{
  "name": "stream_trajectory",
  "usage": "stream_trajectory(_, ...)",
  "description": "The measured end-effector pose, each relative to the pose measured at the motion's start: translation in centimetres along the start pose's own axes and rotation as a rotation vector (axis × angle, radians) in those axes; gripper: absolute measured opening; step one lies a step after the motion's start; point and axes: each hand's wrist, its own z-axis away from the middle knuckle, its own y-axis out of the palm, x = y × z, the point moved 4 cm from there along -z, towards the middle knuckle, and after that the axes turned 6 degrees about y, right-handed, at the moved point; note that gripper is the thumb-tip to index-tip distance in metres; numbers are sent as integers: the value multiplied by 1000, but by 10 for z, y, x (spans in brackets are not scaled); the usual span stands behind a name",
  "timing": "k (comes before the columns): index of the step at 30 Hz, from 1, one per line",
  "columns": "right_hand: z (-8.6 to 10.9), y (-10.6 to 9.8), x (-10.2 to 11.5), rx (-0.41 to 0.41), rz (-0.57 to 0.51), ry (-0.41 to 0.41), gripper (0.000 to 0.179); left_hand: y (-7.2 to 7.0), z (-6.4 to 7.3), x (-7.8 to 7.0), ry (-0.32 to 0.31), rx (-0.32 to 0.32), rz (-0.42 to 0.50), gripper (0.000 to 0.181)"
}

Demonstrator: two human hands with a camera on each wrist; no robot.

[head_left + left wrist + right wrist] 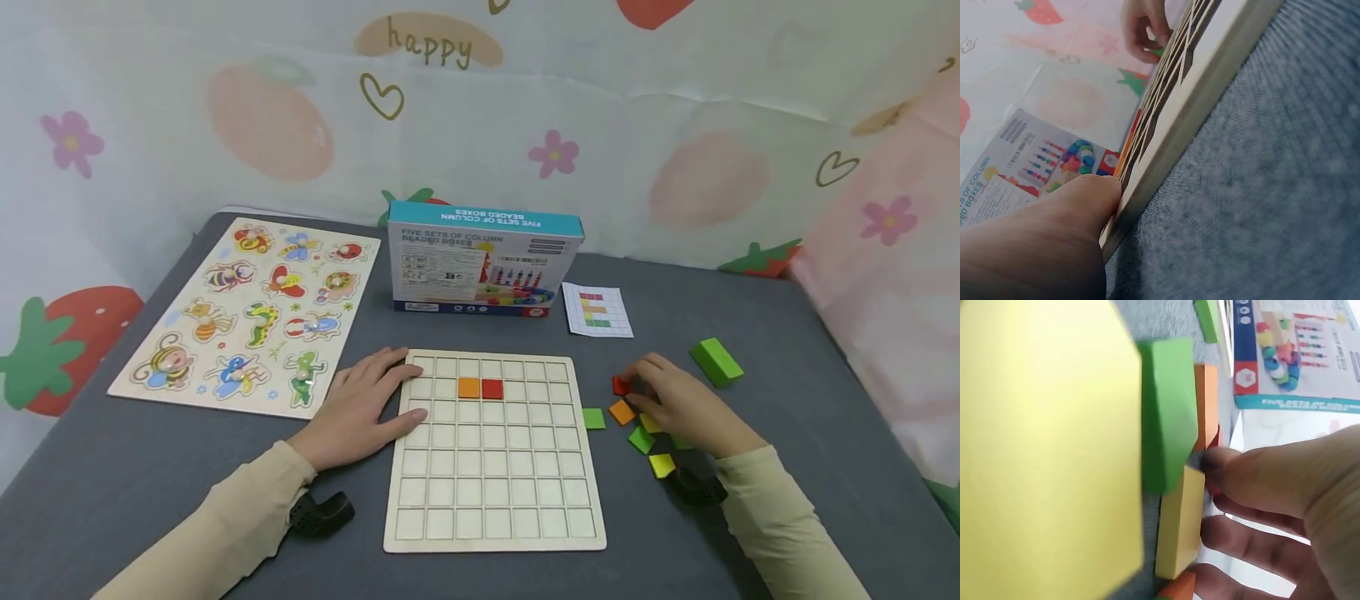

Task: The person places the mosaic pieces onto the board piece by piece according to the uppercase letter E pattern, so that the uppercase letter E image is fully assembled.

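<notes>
My left hand (360,412) rests at the left edge of a pale wooden grid board (495,552), fingers stretched out and thumb on the rim. In the left wrist view the thumb (1088,197) presses on the board's edge. An orange tile (468,388) and a red tile (492,389) lie side by side in upper grid cells. Right of the board, my right hand (678,408) pinches another red tile (620,385) between thumb and finger. Close around it lie a loose orange tile (622,412), a green tile (641,440) and a yellow tile (662,466).
A green tile (594,419) lies beside the board's right edge, and a green block (717,362) sits farther right. Behind the board stand a printed box (480,267) and a pattern card (597,311). An insect puzzle board (247,317) lies on the left.
</notes>
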Motion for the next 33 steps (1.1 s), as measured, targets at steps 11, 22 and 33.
stream_trajectory(11,-2,1,-1,-3,18,-4,19,1,-2,0,-2,11,-6,63)
stream_trajectory(22,-11,-4,31,-22,27,-3,17,0,-1,0,-4,13,-9,63)
stream_trajectory(33,-36,1,72,7,27,-112,15,-1,0,0,-6,6,-10,62)
